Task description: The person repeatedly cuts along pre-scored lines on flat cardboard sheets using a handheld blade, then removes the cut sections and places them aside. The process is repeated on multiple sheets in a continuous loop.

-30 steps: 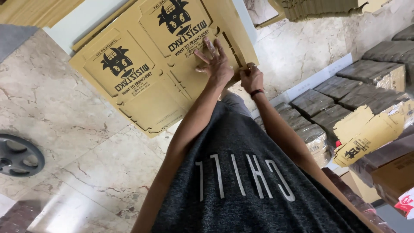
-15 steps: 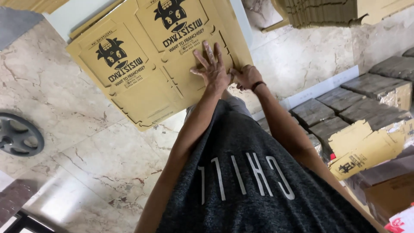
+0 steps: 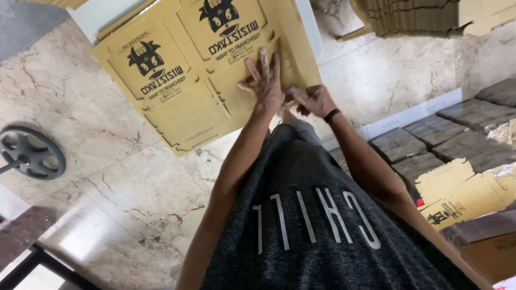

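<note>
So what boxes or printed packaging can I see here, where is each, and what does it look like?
Flat cardboard sheet: on the marble floor under left hand and right hand; tan, die-cut, black cartoon prints.
Stack of flat cardboard: top right; tan, edges showing.
Loose box blank: right; tan, small black print.
Wrapped bundles: right, in rows; grey-brown, rectangular.

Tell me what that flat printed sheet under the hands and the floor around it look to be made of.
The flat printed sheet looks like tan die-cut cardboard, matte, with cut slots and fold lines and black print. The floor looks like polished marble or marble-look tile: beige with brown veins and a glossy reflection. The left hand lies flat on the sheet; the right hand touches its edge.
</note>
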